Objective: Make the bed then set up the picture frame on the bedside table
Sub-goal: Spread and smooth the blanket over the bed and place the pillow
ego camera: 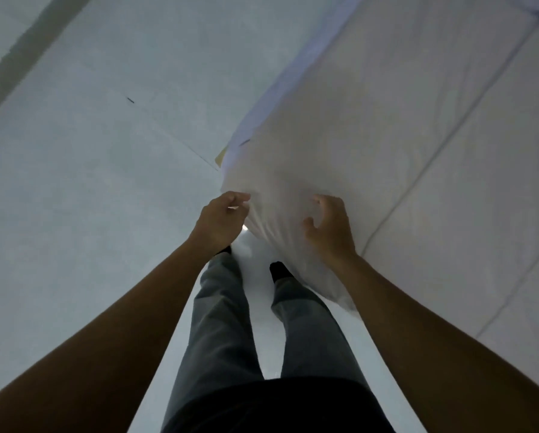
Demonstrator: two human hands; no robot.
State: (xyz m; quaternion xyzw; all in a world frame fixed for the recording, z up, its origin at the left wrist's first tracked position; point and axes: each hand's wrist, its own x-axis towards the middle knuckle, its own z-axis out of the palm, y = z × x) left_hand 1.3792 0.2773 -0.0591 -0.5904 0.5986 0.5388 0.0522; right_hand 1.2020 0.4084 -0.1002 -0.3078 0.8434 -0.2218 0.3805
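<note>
A white bed cover (371, 126) lies over the bed and fills the right half of the view, with stitched seams running across it. Its near corner (277, 214) hangs down off the bed toward the floor. My left hand (222, 218) pinches the left edge of that corner between thumb and fingers. My right hand (329, 228) rests on the corner's right side with fingers curled into the fabric. A paler bluish sheet edge (280, 85) shows along the bed's left side. No picture frame or bedside table is in view.
Pale tiled floor (105, 182) spreads over the left half, with a small dark mark (130, 100) on it. My legs in grey trousers (221, 323) and dark socks stand right at the bed's corner. A grey strip (21, 54) runs along the far left.
</note>
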